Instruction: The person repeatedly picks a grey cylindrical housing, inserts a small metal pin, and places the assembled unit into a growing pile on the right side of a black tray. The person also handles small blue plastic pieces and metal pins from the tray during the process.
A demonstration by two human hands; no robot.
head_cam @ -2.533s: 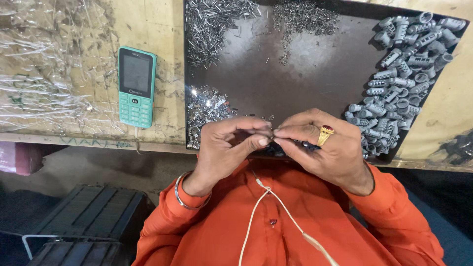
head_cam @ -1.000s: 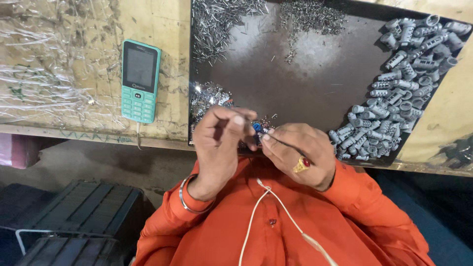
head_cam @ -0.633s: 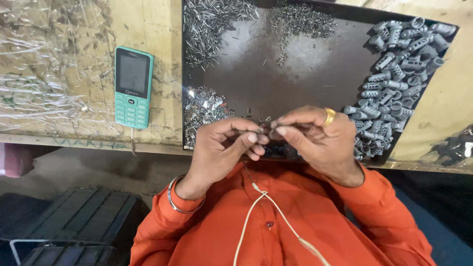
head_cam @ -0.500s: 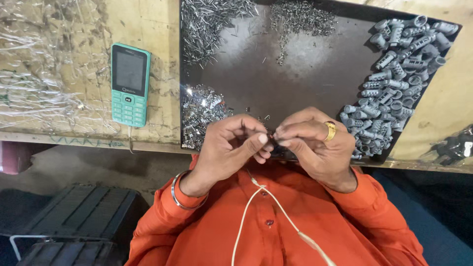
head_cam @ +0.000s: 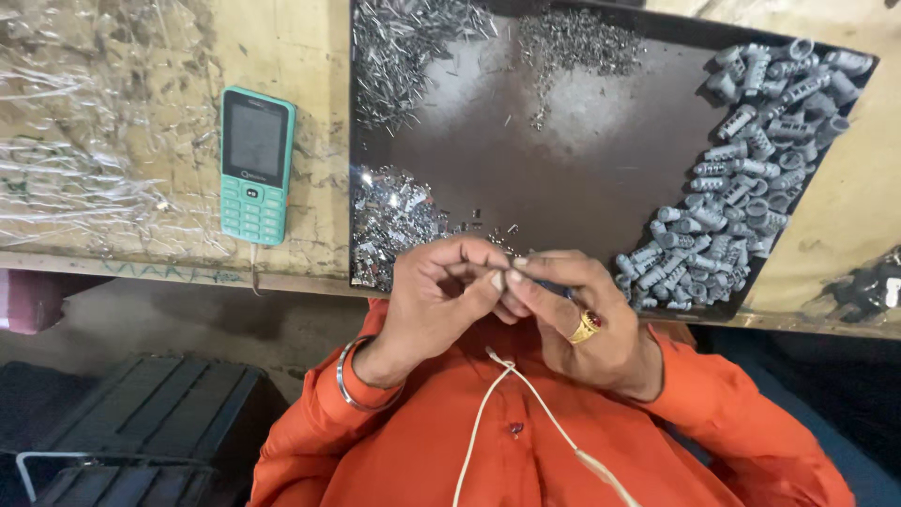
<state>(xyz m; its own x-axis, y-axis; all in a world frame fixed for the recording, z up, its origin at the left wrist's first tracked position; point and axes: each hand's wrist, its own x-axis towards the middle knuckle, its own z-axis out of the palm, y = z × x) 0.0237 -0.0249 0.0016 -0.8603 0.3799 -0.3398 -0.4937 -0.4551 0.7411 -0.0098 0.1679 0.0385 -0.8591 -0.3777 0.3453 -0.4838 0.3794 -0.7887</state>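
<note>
Left hand (head_cam: 441,300) and right hand (head_cam: 572,314) pinch fingertips together; dark tray (head_cam: 582,160) just beyond.

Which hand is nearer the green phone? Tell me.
Left. The left hand is right of and below the green phone, apart from it; the right hand lies farther right, beyond the left.

Teal keypad phone (head_cam: 254,165) lying flat on the wooden bench (head_cam: 282,47), just left of the dark tray (head_cam: 563,178), upright rectangular body, dark unlit screen (head_cam: 255,139) above pale teal keys, no packages, labels or signs visible
</note>
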